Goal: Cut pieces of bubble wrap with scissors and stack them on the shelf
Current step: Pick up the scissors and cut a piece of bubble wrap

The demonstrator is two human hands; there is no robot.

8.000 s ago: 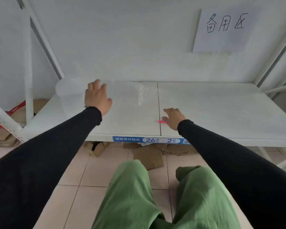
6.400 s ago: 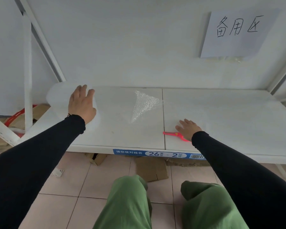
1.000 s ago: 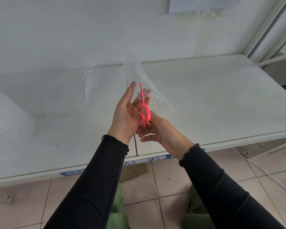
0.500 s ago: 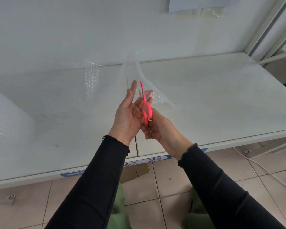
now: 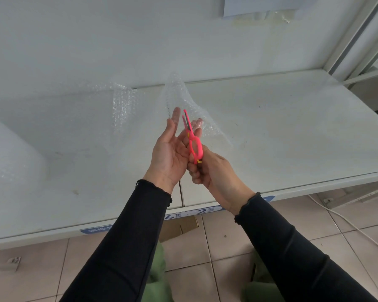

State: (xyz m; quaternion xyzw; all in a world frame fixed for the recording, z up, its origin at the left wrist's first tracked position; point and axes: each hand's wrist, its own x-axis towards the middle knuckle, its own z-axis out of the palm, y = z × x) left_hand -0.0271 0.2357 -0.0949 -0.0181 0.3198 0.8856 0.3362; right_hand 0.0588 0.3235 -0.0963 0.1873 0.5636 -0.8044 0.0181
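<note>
Pink scissors point up and away, blades slightly apart, with my right hand closed around the handle loops. My left hand is right beside them, palm turned toward the scissors, fingers stretched up. Clear bubble wrap rises in a peak just behind both hands, and a fingertip shows pink through the film, so my left hand seems to hold its lifted edge. The sheet runs left across the white shelf to the big roll at the left edge.
A paper sign hangs on the wall above. Grey shelf uprights stand at the right. Flattened cardboard lies under the shelf on the tiled floor, and a white cable runs across the floor at the right.
Seconds ago both hands lay on the shelf, the scissors lying under my right hand. Now the scissors and the wrap's edge are lifted between my hands. The blades have opened slightly in the last half second.
</note>
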